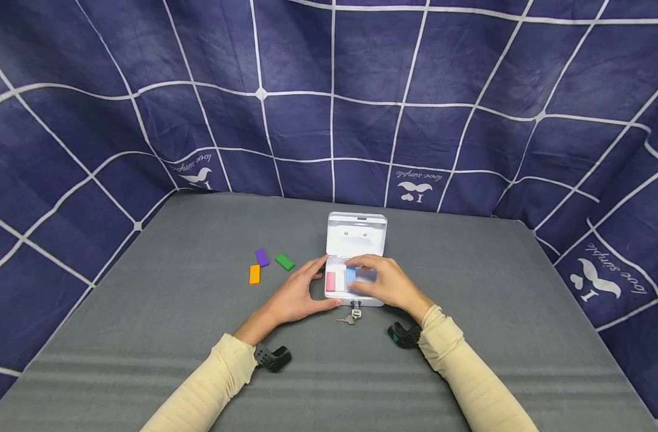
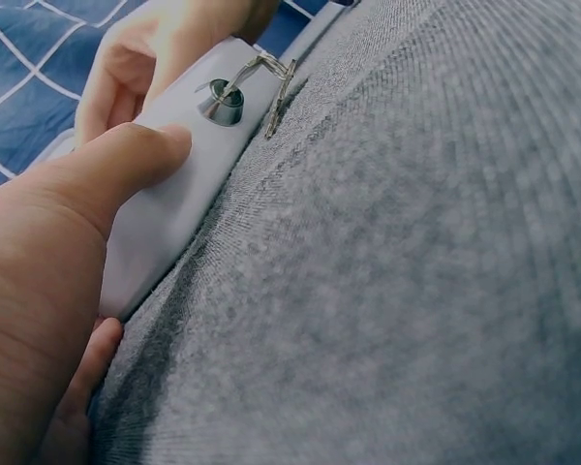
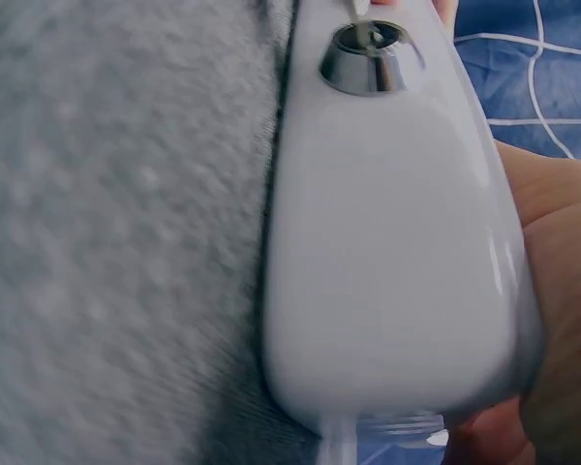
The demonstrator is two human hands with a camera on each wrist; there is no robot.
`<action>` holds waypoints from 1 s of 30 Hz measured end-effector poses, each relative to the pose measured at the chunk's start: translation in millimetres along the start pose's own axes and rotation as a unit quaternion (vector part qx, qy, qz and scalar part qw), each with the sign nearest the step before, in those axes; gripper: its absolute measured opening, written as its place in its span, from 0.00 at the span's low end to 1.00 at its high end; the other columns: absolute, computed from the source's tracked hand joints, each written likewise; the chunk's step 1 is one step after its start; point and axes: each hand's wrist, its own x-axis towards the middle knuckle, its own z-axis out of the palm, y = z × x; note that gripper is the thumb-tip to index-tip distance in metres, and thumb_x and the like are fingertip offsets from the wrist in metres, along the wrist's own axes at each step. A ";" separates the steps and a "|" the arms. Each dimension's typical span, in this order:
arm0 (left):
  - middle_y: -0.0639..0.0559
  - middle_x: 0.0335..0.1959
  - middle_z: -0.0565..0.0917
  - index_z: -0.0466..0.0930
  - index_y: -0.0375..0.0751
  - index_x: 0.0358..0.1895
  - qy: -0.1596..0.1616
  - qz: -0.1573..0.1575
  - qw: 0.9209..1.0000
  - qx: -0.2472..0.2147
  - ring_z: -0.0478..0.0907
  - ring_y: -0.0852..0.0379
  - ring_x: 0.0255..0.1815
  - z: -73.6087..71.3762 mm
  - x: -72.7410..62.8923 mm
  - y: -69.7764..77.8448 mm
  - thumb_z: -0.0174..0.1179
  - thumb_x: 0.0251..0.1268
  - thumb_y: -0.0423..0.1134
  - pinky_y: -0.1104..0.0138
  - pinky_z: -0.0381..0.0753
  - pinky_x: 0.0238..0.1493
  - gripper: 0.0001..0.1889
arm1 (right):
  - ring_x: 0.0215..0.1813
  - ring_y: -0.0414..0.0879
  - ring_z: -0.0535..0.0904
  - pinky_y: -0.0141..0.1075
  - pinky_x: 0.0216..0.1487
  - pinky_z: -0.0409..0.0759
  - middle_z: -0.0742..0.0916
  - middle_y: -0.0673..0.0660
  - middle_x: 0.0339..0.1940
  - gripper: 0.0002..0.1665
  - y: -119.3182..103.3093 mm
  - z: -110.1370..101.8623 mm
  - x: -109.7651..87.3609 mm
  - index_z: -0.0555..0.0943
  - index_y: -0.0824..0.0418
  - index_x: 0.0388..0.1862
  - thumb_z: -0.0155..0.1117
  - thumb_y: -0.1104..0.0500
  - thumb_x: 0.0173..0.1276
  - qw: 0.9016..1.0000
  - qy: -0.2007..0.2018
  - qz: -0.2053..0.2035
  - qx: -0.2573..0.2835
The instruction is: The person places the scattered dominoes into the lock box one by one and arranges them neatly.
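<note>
1. Evidently gripping white box (image 3: 397, 252), mid-table, w/ L hand (image 1: 299, 293), thumb on front wall, prob. to steady it.
2. Pinching blue block (image 1: 350, 276) inside, nr pink block (image 1: 331, 281), w/ R hand (image 1: 391, 281), prob. to fit within rim.
3. Mind raised lid (image 1: 356, 245) behind, keys (image 1: 350, 320) in front, green block (image 1: 284, 261) to L; freer on grey table (image 1: 496, 288) to R.

- box (image 1: 356, 240) is plain glossy white, lid included
- lock (image 3: 368, 63) on its front is shiny silver, and the keys (image 1: 348, 320) are silvery too
- inside: one pale pink block (image 1: 331, 281), one light blue block (image 1: 350, 276)
- loose ones: purple block (image 1: 262, 258), green block (image 1: 284, 262), orange block (image 1: 254, 275)
- tablecloth (image 1: 210, 372) is grey, finely ribbed up close
- curtain (image 1: 296, 57) is navy with white grid lines, moustaches and "love simple"
- sleeves (image 1: 199, 384) cream, wristbands (image 1: 274, 359) black
</note>
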 end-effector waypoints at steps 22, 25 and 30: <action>0.48 0.77 0.67 0.54 0.44 0.83 0.002 -0.001 1.000 -0.008 0.78 0.50 0.68 5.2 0.7 5.2 0.77 0.56 0.56 0.56 0.76 0.70 0.56 | 0.47 0.46 0.87 0.45 0.49 0.85 0.91 0.50 0.50 0.23 -11.7 -5.2 0.0 0.89 0.51 0.52 0.83 0.51 0.58 0.994 -0.046 0.053 -0.079; 0.48 0.77 0.67 0.55 0.44 0.83 0.001 0.001 1.000 -0.010 0.78 0.50 0.68 5.7 0.2 4.0 0.77 0.56 0.56 0.56 0.76 0.70 0.55 | 0.47 0.44 0.86 0.45 0.49 0.85 0.91 0.49 0.49 0.22 -12.2 -3.5 0.3 0.89 0.51 0.51 0.83 0.50 0.57 0.993 -0.050 0.059 -0.083; 0.49 0.77 0.67 0.55 0.43 0.83 0.005 -0.002 1.000 -0.014 0.78 0.50 0.67 3.7 -1.0 1.2 0.77 0.56 0.56 0.56 0.75 0.70 0.55 | 0.48 0.43 0.86 0.45 0.50 0.85 0.91 0.48 0.49 0.22 -13.2 -1.1 3.9 0.89 0.52 0.51 0.83 0.50 0.58 0.993 -0.056 0.056 -0.083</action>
